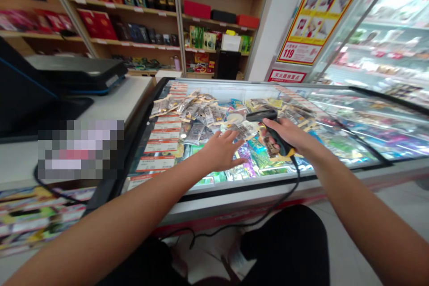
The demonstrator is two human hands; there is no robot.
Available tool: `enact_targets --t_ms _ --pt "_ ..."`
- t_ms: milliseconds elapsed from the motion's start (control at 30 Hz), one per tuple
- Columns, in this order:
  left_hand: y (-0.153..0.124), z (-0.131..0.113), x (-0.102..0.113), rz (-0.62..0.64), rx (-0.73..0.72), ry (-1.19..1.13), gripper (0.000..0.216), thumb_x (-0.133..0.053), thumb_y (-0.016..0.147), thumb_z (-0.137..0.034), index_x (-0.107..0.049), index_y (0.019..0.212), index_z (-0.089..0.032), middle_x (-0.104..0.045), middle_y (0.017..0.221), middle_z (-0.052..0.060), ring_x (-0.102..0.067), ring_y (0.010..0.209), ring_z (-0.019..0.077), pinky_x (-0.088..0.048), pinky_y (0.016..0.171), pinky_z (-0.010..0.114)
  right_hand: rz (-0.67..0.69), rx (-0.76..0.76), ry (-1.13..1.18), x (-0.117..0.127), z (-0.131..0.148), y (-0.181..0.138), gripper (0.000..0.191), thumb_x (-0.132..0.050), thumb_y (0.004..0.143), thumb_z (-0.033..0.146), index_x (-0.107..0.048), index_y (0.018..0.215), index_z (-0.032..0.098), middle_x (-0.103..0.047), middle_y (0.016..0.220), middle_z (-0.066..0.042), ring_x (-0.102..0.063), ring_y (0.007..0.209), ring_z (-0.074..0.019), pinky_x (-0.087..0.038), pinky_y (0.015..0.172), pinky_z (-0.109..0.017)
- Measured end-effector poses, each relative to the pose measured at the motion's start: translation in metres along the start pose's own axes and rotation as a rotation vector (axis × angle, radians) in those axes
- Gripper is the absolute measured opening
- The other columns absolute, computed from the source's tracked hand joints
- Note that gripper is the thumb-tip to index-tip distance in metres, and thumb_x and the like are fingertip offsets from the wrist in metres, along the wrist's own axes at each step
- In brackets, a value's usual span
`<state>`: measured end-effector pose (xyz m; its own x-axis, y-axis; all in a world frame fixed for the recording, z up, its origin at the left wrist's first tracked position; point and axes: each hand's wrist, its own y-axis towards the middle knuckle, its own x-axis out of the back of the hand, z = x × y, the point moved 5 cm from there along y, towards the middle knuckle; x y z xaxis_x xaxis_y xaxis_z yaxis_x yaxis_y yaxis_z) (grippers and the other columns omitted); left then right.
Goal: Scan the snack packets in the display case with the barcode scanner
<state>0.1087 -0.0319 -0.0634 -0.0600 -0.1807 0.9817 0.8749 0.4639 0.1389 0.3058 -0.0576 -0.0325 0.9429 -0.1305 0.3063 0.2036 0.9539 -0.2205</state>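
My right hand (pixel 284 133) is closed around the grip of a black barcode scanner (pixel 264 116), whose head points left over the glass lid of a chest freezer (pixel 241 183). Its black cable (pixel 288 196) hangs down over the freezer's front edge. My left hand (pixel 221 149) is stretched out with the fingers spread, fingertips touching a small clear packet (pixel 244 130) lying on the glass. Several more clear packets (pixel 191 109) lie in a heap on the lid beyond it.
A white counter (pixel 124 98) stands at the left with a black flat device (pixel 77 71) on it. Wooden shelves (pixel 140 9) with boxes and bottles line the back wall. A glass-doored cooler (pixel 385 40) stands at the right. Printed labels (pixel 164 136) run along the freezer's left side.
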Motion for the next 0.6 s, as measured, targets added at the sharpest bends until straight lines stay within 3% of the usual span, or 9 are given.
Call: enact_targets --t_ms 133,233,400,600 --pt "-0.001 0.026 0.001 -0.001 0.092 0.022 0.072 -0.037 0.102 -0.068 -0.053 0.152 -0.018 -0.049 0.158 0.020 -0.047 0.144 0.0385 -0.039 0.112 0.055 0.116 0.012 -0.041 0.007 -0.003 -0.011 0.046 -0.074 0.086 0.060 -0.055 0.075 0.020 -0.053 0.056 0.002 -0.048 0.041 -0.0093 -0.039 0.036 -0.021" --pt "-0.001 0.031 0.003 0.026 0.113 0.028 0.072 -0.037 0.102 -0.066 -0.051 0.153 -0.017 -0.047 0.160 0.020 -0.046 0.144 0.0388 -0.039 0.113 0.056 0.156 0.039 -0.061 0.005 -0.005 -0.015 0.051 -0.075 0.082 0.066 -0.054 0.076 0.020 -0.053 0.056 0.003 -0.047 0.041 -0.0088 -0.038 0.037 -0.021" --pt "0.000 0.029 0.005 0.044 0.119 0.046 0.074 -0.035 0.102 -0.068 -0.049 0.154 -0.016 -0.046 0.160 0.020 -0.045 0.145 0.0386 -0.038 0.113 0.055 0.117 0.066 -0.089 0.003 -0.008 -0.012 0.055 -0.077 0.077 0.070 -0.054 0.075 0.020 -0.052 0.055 0.003 -0.045 0.039 -0.0083 -0.038 0.036 -0.022" --pt "-0.001 0.032 0.005 -0.009 0.144 0.085 0.068 -0.039 0.102 -0.066 -0.058 0.145 -0.017 -0.055 0.151 0.019 -0.051 0.138 0.0375 -0.040 0.110 0.050 0.106 0.090 -0.070 0.006 -0.006 -0.012 0.052 -0.076 0.080 0.068 -0.054 0.074 0.021 -0.052 0.054 0.003 -0.045 0.038 -0.0085 -0.039 0.035 -0.023"
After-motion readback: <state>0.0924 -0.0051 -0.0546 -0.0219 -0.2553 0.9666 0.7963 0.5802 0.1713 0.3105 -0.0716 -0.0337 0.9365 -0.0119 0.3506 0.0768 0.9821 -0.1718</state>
